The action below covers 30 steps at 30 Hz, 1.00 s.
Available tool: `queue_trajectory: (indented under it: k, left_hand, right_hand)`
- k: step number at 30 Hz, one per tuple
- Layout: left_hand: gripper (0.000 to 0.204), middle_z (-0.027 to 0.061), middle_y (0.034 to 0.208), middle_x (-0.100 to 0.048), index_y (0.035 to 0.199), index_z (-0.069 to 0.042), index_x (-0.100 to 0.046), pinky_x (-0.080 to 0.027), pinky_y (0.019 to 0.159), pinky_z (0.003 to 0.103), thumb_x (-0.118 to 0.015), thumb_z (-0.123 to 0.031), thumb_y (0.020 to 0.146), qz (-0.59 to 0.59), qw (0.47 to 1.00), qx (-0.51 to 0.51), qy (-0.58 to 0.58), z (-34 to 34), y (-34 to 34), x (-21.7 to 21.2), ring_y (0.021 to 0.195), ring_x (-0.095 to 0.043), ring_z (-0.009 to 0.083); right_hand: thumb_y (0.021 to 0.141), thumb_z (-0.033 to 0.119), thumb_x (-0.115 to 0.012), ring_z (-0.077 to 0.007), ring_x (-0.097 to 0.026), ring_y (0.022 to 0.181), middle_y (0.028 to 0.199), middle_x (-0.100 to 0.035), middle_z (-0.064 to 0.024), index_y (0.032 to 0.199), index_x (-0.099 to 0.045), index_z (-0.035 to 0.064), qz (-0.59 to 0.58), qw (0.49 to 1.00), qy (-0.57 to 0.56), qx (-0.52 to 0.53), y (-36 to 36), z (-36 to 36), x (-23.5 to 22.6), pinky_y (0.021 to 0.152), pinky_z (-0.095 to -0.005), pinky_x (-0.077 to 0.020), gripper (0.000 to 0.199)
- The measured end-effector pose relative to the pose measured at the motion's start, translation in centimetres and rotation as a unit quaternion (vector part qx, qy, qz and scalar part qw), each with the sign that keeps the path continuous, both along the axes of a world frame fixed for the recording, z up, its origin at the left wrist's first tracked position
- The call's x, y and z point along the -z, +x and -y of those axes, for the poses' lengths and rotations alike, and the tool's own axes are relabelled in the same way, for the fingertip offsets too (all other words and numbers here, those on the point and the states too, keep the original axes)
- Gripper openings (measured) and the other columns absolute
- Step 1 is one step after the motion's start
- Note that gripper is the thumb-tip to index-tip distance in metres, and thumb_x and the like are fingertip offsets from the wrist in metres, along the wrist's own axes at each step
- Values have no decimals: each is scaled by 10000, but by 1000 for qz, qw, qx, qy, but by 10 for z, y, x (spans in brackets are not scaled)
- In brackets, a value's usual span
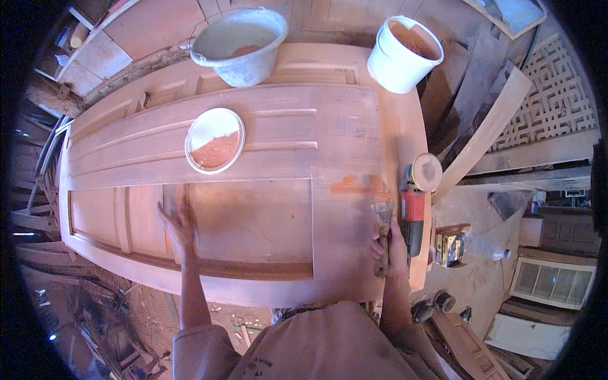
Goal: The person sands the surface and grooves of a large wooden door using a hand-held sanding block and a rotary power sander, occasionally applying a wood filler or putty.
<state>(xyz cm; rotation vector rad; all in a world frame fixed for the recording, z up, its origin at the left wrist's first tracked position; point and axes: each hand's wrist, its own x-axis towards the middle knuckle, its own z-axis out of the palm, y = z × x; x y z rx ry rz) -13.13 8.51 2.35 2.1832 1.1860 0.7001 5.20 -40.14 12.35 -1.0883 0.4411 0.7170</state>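
A wooden panelled door (pixel 345 247) lies flat in front of me. My right hand (pixel 394 244) is closed around the handle of a putty knife (pixel 382 212), its blade against the door at the right. Just beyond the blade an orange-brown smear of filler (pixel 354 184) marks the wood. My left hand (pixel 182 225) has its fingers apart over the recessed panel; whether it touches the wood I cannot tell. A round white lid (pixel 212 130) with orange-brown filler (pixel 216 152) on it rests on the door, beyond my left hand.
A red and black angle grinder (pixel 413 212) lies close to my right hand. At the far side stand a grey bucket (pixel 244 60) and a white bucket (pixel 399 63). A long board (pixel 487 130) leans at the right. A yellow and black box (pixel 449 247) and a bottle (pixel 491 250) sit lower.
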Motion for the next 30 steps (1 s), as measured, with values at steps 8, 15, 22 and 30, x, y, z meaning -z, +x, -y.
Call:
queue_trajectory:
  k: [8, 15, 22, 30]
  left_hand:
    - [632, 265, 1425, -441, 1422, 58, -386, -312, 1122, 493, -477, -410, 1008, -162, 978, -96, 89, -12, 2, -11, 1326, -408, 405]
    - [592, 261, 1411, -468, 1387, 69, -443, -324, 1116, 480, -469, -391, 1016, -124, 986, -102, 46, -2, 22, -18, 1327, -418, 393]
    - [599, 262, 1421, -467, 1421, 66, -388, -359, 1093, 477, -478, -368, 1019, -119, 986, -109, 36, -11, 9, -15, 1297, -468, 393]
    - [583, 288, 1373, -484, 1388, 67, -401, -393, 1043, 512, -493, -369, 1011, -140, 981, -97, 96, -10, 15, -10, 1244, -497, 442]
  right_hand:
    - [993, 230, -544, -118, -542, 549, 753, -591, -49, 1291, -487, 112, 290, 936, -186, -75, 163, -101, -95, 489, -256, -448, 326]
    - [902, 184, -578, -255, -683, 752, 940, -718, -152, 1153, -665, 41, 525, 458, -617, -367, 460, -26, -134, 647, -375, -530, 302]
    - [925, 176, -469, -190, -625, 581, 708, -623, -95, 1082, -613, 33, 395, 484, -644, -441, 498, -92, -122, 488, -350, -483, 256]
    - [897, 199, -552, -169, -564, 558, 678, -595, -65, 978, -638, 12, 328, 469, -631, -523, 517, -78, -153, 479, -322, -452, 221]
